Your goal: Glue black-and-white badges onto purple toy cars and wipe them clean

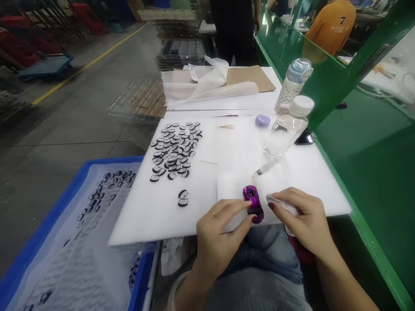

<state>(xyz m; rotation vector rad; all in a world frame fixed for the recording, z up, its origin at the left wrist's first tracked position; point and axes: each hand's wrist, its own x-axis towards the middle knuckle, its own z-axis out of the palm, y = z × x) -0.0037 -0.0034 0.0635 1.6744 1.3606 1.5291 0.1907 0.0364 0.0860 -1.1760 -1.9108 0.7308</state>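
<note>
A purple toy car (253, 199) sits near the front edge of the white table, pinched at its near end between the thumb and fingers of my left hand (223, 229). To its right, my right hand (301, 216) is closed round a white cloth or tissue (287, 206), whose tip points toward the car. Just beyond the car lies a syringe-like dispenser (262, 169) with a dark tip. Many small black-edged clear parts (175, 149) are spread on the left of the table, and a couple more (183, 198) lie nearer to me.
A clear bottle with a white cap (288, 127), a patterned flask (294, 82) and a purple case (262, 120) stand at the right. Thin sticks (226, 126) lie mid-table. A blue crate (84, 172) with more parts is at lower left. A green partition (356, 151) borders the right.
</note>
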